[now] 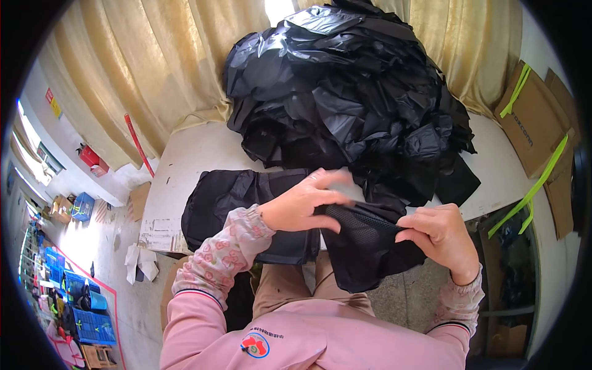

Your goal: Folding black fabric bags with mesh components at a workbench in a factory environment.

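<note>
My right hand (436,237) pinches the edge of a black fabric piece (370,246) between thumb and fingers. A mesh-like patch shows on the upper part of the piece, and its lower end hangs past the table's front edge. My left hand (306,200) is over the left edge of this piece, thumb and fingers apart, the fingertips smeared by motion. Beneath my left wrist lies a flat stack of black fabric pieces (216,200). Whether the left fingertips touch the held piece, I cannot tell.
A large heap of shiny black fabric pieces (345,80) covers the back of the white table (179,154). Cardboard (536,123) with yellow-green straps stands at the right. Beige curtains (148,68) hang behind. Blue crates (92,324) sit on the floor far left.
</note>
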The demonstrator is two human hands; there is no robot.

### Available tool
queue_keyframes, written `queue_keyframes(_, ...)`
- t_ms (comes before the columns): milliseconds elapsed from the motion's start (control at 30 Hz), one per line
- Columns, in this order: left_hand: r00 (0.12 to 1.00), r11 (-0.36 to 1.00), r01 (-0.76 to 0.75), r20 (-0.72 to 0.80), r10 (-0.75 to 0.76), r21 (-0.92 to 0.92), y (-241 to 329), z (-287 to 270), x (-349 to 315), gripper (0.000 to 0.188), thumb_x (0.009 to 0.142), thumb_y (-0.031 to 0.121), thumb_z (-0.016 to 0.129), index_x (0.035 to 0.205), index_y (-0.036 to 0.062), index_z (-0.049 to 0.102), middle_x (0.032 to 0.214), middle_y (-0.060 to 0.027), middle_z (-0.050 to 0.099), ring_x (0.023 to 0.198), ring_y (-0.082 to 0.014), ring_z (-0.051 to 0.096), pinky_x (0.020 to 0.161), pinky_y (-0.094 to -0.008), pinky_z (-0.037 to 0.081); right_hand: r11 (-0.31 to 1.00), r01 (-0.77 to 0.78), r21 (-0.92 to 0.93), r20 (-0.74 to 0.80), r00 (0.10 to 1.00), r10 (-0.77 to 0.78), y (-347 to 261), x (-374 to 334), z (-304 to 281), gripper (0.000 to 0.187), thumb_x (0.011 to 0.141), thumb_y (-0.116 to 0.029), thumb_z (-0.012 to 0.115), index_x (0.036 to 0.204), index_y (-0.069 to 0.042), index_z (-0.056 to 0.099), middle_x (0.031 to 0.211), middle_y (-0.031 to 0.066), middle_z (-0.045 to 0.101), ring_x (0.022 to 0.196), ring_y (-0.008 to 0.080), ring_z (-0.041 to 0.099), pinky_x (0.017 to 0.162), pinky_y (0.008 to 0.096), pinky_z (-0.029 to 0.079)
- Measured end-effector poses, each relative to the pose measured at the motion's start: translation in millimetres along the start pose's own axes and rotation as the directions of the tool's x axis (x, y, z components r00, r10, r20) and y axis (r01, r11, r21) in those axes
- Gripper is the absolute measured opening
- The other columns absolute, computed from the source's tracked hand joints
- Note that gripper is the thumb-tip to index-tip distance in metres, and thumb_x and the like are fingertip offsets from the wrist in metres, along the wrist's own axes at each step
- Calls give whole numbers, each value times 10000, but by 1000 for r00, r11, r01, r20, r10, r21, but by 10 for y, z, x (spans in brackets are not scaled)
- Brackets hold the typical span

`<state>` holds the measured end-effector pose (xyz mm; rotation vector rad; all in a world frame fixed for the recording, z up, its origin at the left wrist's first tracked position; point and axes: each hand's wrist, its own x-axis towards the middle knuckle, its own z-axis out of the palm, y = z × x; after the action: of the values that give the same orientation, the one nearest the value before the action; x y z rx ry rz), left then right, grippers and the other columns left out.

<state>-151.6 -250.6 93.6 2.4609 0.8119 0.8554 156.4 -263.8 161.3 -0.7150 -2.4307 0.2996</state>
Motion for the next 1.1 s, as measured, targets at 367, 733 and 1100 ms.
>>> queue_keyframes(367,828,598,560,396,-396,-573,-722,175,-820,564,927,286,621,1402,46,433,1161,-83,586,989,-181,610,909,-313,465,939,-259,226,-386,861,331,212,177,-303,131,871,-106,677,904,10,625,727,5,615,698,51,531,657,217,435)
queue_keyframes(733,837,-440,151,352,-420,-885,-563,2095,-603,516,991,406,455,1361,47,470,1429,-103,472,1314,-239,450,1133,-414,307,605,48,795,-431,747,507,-21,641,-40,208,945,-179,616,1003,16,657,839,-33,648,773,36,569,689,197,445)
queue_keyframes(1100,924,-543,-254,-35,-381,-800,-158,1105,-304,357,934,78,555,1280,-11,529,1311,-135,573,1208,-252,555,1070,-409,419,856,-479,197,-244,821,516,1231,-51,1661,272,880,-276,642,938,-12,618,828,220,650,782,382,639,685,399,494)
